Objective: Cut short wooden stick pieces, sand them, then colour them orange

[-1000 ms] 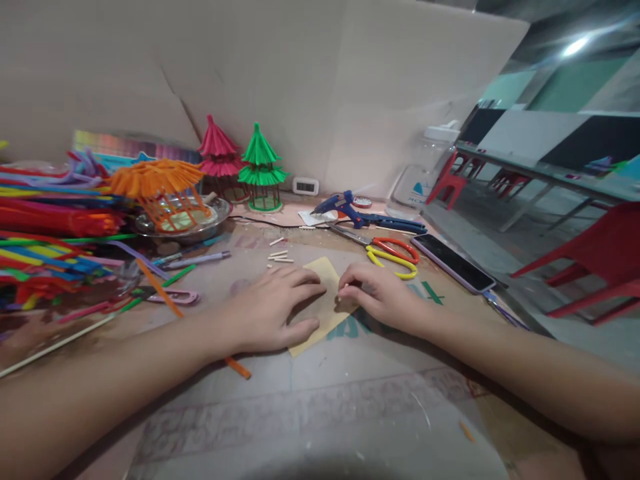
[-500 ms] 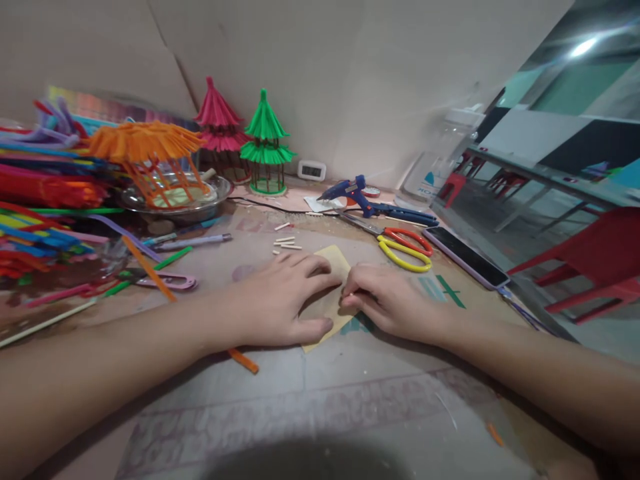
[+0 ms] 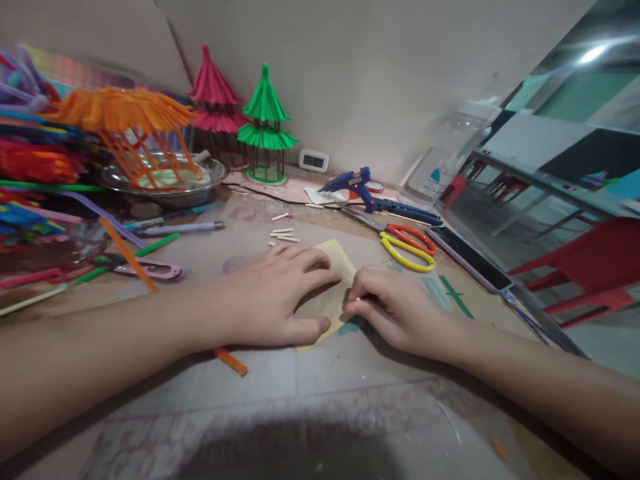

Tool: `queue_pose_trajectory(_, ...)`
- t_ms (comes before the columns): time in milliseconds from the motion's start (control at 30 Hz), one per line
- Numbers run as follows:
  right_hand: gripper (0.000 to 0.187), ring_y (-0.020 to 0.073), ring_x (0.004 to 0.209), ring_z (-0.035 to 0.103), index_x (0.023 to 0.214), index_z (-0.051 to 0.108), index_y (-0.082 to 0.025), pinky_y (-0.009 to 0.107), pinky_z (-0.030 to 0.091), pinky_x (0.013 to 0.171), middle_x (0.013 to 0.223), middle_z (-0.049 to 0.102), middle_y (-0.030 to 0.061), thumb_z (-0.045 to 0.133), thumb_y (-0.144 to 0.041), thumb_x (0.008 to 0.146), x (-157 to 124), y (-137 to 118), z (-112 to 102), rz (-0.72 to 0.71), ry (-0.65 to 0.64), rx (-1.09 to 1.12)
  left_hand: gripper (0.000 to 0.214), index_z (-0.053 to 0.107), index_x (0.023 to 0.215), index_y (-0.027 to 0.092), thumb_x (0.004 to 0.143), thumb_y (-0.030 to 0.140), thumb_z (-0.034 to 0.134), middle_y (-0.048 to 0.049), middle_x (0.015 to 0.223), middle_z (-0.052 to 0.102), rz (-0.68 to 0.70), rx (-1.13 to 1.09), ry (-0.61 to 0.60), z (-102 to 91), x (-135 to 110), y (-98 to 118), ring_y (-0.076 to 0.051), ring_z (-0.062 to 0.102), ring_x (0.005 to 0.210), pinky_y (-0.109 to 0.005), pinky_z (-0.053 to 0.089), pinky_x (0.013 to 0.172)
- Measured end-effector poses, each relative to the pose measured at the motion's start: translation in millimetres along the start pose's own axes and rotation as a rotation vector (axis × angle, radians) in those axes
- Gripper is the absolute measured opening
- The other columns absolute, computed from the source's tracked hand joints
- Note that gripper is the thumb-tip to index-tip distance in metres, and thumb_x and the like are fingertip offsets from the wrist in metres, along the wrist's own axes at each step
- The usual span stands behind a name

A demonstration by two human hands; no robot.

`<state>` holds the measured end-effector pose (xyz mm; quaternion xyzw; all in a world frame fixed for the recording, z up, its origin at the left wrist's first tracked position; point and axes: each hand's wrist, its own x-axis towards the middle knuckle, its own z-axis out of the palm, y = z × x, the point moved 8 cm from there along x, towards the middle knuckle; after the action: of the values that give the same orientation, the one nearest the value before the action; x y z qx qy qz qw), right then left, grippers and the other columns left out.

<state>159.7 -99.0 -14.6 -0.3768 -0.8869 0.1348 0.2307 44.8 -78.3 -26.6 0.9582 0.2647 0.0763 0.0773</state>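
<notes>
- One yellow, flat sheet (image 3: 325,303) lies on the grey surface (image 3: 270,387) under the left hand (image 3: 273,297), its fingers spread wide.
- The right hand (image 3: 403,313) pinches a tiny, pale piece (image 3: 358,300), mostly hidden, at the sheet's right edge.
- Short, pale sticks (image 3: 283,231) lie past the left hand.

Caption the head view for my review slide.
Left hand spread on a yellow sheet, right hand at its edge pinching a tiny pale piece, scissors and blue glue gun beyond.

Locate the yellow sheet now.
In the head view, the yellow sheet lies near the centre, partly under the left hand, with the right hand at its right edge.
</notes>
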Motion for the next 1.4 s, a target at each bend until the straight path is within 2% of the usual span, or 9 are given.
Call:
queue_pose_trajectory(100,0.015,0.0164,0.072,0.058,0.081,0.055,-0.018,0.027,0.042,0.067,0.079,0.065,0.0045,0.054,-0.018,0.096,1.5,-2.6,-0.1,-0.038,0.001,-0.023,0.056,0.060,0.136,0.022,0.087,0.051,0.057,-0.0120,0.139,0.056,-0.006,-0.008,-0.002,0.6,-0.1,-0.8,-0.037,0.052,0.125,-0.054,0.040,0.105)
queue_pose_trajectory(300,0.015,0.0161,0.073,0.059,0.082,0.057,-0.018,0.027,0.042,0.067,0.078,0.066,0.0032,0.055,-0.018,0.096,-0.3,3.3,-0.7,0.014,0.007,-0.028,0.059,0.058,0.139,0.023,0.086,0.049,0.059,-0.0119,0.140,0.055,-0.008,-0.005,-0.002,0.5,-0.1,-0.6,-0.037,0.052,0.125,-0.055,0.039,0.106)
queue_pose_trajectory(467,0.017,0.0135,0.072,0.059,0.085,0.059,-0.019,0.025,0.043,0.068,0.080,0.067,0.0014,0.050,-0.011,0.097,1.8,-2.7,1.8,-0.021,-0.008,0.004,0.055,0.061,0.135,0.023,0.087,0.051,0.058,-0.0118,0.138,0.056,-0.007,-0.014,-0.005,0.2,0.0,-0.7,-0.037,0.052,0.124,-0.055,0.040,0.105)
queue_pose_trajectory(633,0.016,0.0163,0.075,0.059,0.083,0.058,-0.019,0.027,0.043,0.069,0.081,0.066,0.0037,0.055,-0.019,0.098,-0.3,2.5,-3.8,-0.024,-0.009,-0.129,0.061,0.057,0.141,0.023,0.087,0.053,0.057,-0.0126,0.141,0.054,-0.004,-0.020,-0.004,1.9,-0.5,-2.6,-0.039,0.050,0.128,-0.057,0.038,0.108)
queue_pose_trajectory(833,0.024,0.0188,0.074,0.057,0.082,0.063,-0.016,0.030,0.042,0.067,0.077,0.065,0.0069,0.050,-0.022,0.101,-1.8,-2.8,-6.3,-0.089,-0.010,-0.277,0.061,0.057,0.141,0.022,0.088,0.052,0.057,-0.0128,0.140,0.055,-0.002,-0.014,-0.002,1.9,0.4,-1.6,-0.038,0.050,0.127,-0.056,0.037,0.108)
queue_pose_trajectory(1067,0.026,0.0164,0.072,0.055,0.081,0.064,-0.018,0.028,0.041,0.068,0.073,0.065,0.0028,0.047,-0.010,0.099,-2.9,-25.0,0.2,-0.268,0.002,-0.216,0.057,0.059,0.137,0.022,0.089,0.052,0.056,-0.0122,0.138,0.056,0.011,-0.006,0.011,0.9,-0.2,-0.3,-0.037,0.051,0.126,-0.054,0.037,0.108)
queue_pose_trajectory(1167,0.023,0.0173,0.072,0.057,0.080,0.064,-0.017,0.029,0.042,0.067,0.074,0.066,0.0044,0.051,-0.015,0.099,-4.2,-14.6,-3.0,-0.182,0.011,-0.257,0.059,0.057,0.140,0.024,0.089,0.054,0.055,-0.0124,0.141,0.055,0.002,-0.001,0.002,1.5,-0.5,-1.2,-0.037,0.050,0.128,-0.054,0.037,0.108)
queue_pose_trajectory(1267,0.017,0.0153,0.072,0.060,0.083,0.065,-0.017,0.026,0.044,0.067,0.076,0.067,0.0037,0.056,-0.017,0.098,-4.8,-4.2,-4.6,-0.081,0.012,-0.145,0.060,0.056,0.141,0.022,0.089,0.053,0.055,-0.0129,0.142,0.054,0.005,-0.001,-0.010,1.6,-0.4,-0.3,-0.038,0.050,0.128,-0.055,0.037,0.108)
queue_pose_trajectory(1400,0.021,0.0147,0.072,0.060,0.080,0.063,-0.019,0.026,0.044,0.067,0.075,0.068,0.0024,0.054,-0.017,0.099,-1.9,-6.8,-2.4,-0.171,0.041,-0.089,0.057,0.059,0.138,0.022,0.088,0.051,0.056,-0.0130,0.140,0.055,0.005,0.003,-0.004,0.9,0.3,0.4,-0.038,0.050,0.128,-0.055,0.037,0.107)
